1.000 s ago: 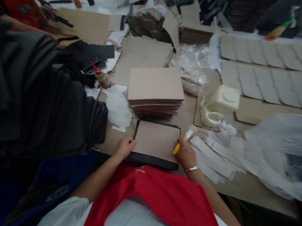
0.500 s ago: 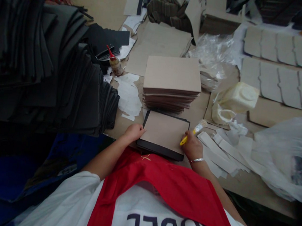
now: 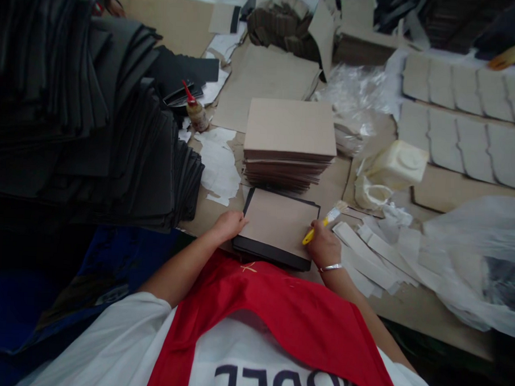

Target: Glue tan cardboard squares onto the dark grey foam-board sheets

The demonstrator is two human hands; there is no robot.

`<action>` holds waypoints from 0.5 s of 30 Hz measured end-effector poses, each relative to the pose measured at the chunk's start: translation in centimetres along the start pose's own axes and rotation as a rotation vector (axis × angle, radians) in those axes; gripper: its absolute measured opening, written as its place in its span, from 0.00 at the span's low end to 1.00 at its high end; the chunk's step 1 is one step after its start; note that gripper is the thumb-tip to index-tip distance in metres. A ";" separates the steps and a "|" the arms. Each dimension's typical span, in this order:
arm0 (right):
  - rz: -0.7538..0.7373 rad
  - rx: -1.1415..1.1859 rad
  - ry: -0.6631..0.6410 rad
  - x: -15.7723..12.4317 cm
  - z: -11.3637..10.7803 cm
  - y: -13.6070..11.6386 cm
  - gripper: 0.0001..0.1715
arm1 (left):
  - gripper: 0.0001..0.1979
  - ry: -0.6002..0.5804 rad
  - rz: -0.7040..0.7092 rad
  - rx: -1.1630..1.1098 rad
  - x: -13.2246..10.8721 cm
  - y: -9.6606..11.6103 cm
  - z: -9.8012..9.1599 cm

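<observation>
A beige board [image 3: 282, 222] lies on a small pile of black sheets [image 3: 272, 255], whose dark edges show behind and in front of it. My left hand [image 3: 230, 225] is closed at the board's left edge, thumb on the edge. Wrapped in my right hand [image 3: 325, 246] is a paintbrush [image 3: 315, 231] with a yellow handle, its pale bristles pointing away to the right. The same hand rests against the right edge of the board; its fingertips are partly hidden. Just behind stands a tall stack of beige boards [image 3: 290, 126].
Tall piles of black sheets [image 3: 126, 170] crowd the left. A red-tipped glue bottle [image 3: 196, 113] leans near torn white paper [image 3: 219, 166]. To the right are a cut-open plastic jug [image 3: 395, 165], paper strips [image 3: 374, 252] and a clear plastic bag [image 3: 472, 253]. Another person's hand [image 3: 113, 3] shows far left.
The view has shifted slightly, so things on the right sit further left. Both hands keep their places at the board's edges, and the brush stays in my right hand.
</observation>
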State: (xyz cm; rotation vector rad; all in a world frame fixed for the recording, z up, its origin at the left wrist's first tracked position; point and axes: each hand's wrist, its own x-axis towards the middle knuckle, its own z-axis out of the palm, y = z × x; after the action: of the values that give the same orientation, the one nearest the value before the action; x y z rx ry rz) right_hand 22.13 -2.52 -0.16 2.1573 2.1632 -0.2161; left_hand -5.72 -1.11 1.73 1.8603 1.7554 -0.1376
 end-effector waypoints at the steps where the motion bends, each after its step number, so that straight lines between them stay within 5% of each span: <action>1: 0.005 -0.004 -0.017 0.0 -0.3 -0.1 0.14 | 0.16 -0.006 -0.001 0.016 -0.1 0.0 0.0; 6: 0.052 -0.019 -0.103 0.0 -1.7 -1.0 0.13 | 0.16 0.150 0.029 0.137 -0.2 -0.1 -0.1; 9: 0.081 -0.045 -0.106 0.1 -2.8 -1.0 0.11 | 0.18 0.278 0.260 0.210 -0.1 0.2 0.2; 12: 0.113 -0.054 -0.009 -0.1 -4.7 -0.1 0.17 | 0.21 0.184 0.537 0.268 -0.2 1.0 0.8; 15: 0.128 0.090 0.167 -0.4 -7.2 0.9 0.22 | 0.21 0.151 0.583 0.306 -0.5 2.0 1.8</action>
State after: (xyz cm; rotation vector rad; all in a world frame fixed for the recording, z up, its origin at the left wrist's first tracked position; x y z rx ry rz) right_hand 23.38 -1.78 6.96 2.4348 2.1261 -0.1308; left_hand -3.36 -2.33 1.16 2.5868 1.2594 -0.0398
